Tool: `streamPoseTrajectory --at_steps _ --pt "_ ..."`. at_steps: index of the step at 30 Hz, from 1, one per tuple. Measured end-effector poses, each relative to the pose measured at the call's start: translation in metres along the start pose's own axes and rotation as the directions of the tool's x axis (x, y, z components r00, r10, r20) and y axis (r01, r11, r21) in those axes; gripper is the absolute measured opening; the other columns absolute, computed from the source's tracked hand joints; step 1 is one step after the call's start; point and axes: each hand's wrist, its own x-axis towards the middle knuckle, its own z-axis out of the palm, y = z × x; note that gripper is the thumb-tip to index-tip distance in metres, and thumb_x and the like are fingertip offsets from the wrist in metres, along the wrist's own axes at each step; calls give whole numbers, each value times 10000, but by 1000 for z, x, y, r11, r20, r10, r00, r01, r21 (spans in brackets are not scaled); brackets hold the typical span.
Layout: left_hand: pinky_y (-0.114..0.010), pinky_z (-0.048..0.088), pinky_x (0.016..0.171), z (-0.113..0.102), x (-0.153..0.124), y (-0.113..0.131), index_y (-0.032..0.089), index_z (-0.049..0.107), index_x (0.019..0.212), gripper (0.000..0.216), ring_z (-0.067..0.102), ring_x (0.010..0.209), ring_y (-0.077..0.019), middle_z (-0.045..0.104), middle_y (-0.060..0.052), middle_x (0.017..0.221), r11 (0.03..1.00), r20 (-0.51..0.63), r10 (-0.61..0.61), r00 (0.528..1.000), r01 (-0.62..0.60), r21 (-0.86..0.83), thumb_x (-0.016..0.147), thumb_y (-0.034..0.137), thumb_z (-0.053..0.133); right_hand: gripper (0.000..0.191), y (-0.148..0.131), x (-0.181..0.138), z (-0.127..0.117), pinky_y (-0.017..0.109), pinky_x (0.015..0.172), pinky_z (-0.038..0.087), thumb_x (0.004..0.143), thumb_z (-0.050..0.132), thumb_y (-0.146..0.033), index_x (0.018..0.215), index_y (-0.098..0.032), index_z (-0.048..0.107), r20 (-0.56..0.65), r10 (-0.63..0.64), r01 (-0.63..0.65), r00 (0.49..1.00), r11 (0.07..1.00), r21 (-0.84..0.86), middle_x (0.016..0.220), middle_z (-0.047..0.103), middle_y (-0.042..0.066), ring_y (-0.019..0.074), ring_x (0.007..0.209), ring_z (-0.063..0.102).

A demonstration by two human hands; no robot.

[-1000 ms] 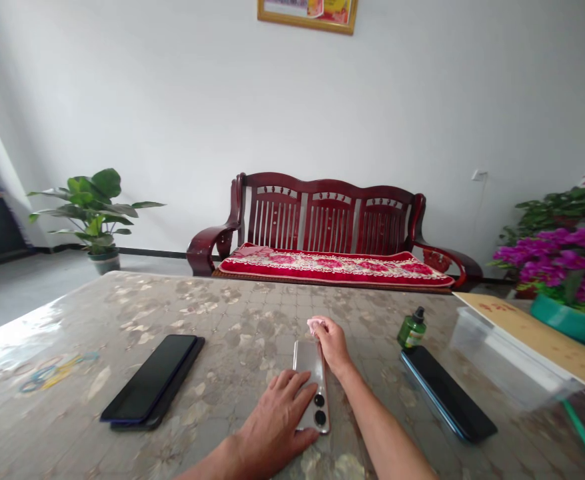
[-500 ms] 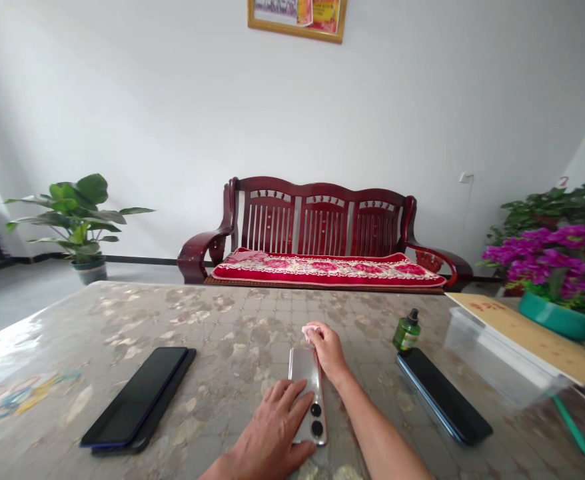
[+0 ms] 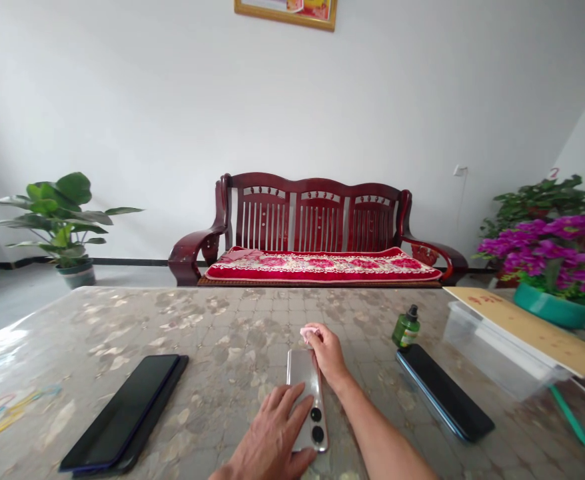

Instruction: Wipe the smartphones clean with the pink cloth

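A silver phone lies back up on the table in front of me, its two dark camera lenses at the near right corner. Across its near half rests my left hand, flat, with the fingers spread and the thumb by the near edge. My right hand is closed in a pinch on a small crumpled pale pink cloth, just past the phone's far right corner. Whether the cloth is fabric or paper I cannot tell.
Left lie two stacked dark phones and some coloured rubber bands. On the right are another phone, a small green bottle, a clear plastic box under a tan board, a green pen and a purple flower pot.
The camera view has shifted slightly, so the side objects sit a little differently in the frame. Both hands keep nearly the same places on and beside the phone.
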Motion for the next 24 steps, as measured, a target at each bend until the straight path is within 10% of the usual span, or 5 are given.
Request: streamPoseTrajectory --at_steps 24 --pt "-490 428 1041 -14 -4 -39 209 466 1334 632 466 1221 -328 469 -114 1439 960 93 275 957 -278 17 750 161 702 141 -18 -14 -5 249 756 476 805 612 -224 903 -214 712 36 -185 187 982 930 -318 869 665 26 165 816 626"
